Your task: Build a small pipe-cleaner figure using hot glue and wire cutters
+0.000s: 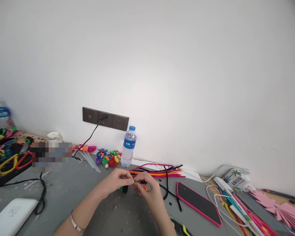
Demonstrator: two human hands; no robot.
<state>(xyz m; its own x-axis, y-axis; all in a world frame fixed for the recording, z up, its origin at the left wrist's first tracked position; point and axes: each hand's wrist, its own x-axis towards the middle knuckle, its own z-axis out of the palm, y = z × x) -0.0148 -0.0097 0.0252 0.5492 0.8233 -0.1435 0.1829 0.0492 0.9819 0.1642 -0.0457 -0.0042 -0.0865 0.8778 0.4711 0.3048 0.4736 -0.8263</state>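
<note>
Left hand [116, 182] and right hand [151, 186] meet, fingertips pinched together on a small green piece [135, 180], mostly hidden. Orange loop [145, 187] at the right fingers. From the hands: fuzzy figures [108, 158], apparently finished, ten o'clock; straight pipe cleaners [162, 174], unshaped, two o'clock. Held piece looks incomplete; shaping probably remains.

On the table [71, 186], phone [199, 204] right of pipe cleaners [172, 175], bottle [128, 146] behind their left end, figures [113, 160] left of bottle.
</note>
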